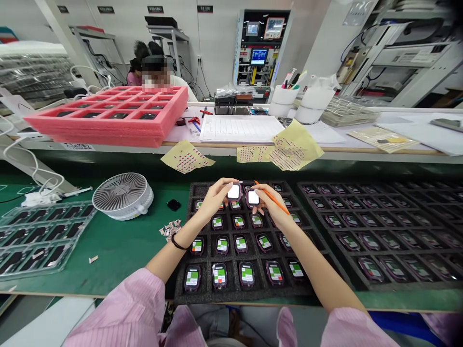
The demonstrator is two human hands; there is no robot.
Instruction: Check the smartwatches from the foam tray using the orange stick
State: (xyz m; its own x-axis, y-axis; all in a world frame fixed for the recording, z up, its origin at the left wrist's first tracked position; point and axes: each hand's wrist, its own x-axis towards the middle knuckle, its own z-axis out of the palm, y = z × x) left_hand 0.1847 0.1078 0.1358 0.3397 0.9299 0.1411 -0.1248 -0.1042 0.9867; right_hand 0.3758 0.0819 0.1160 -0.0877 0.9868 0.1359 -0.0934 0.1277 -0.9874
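Two watches up at once, one per hand, over the far half of the black foam tray [231,295]! The left hand [216,195] has its grip clamped on the left watch [234,192], thumb and fingers at the case; the right hand [272,210] pinches the right watch [253,196] just beside it, with an orange pen [278,203] lying along that same hand. Both screens glow plain white.

Handling, then: these look light and stiff, fingertip work, though the smooth face is likely slippery and the part most apt to scratch or crack. The purplish case rim is the place to take hold, opposite sides, off the glass.

Now the lettering! The seated watches [247,273] on the near side show green, white and some red blocks, their print too small to read. Far off, the wall signs [155,9] defeat me as well, and the printed sheet [238,129] on the far desk [226,147] is a grid of illegible entries. Far left, below the pink foam tray [108,135], a code-like label [77,146]. No readable brand anywhere.
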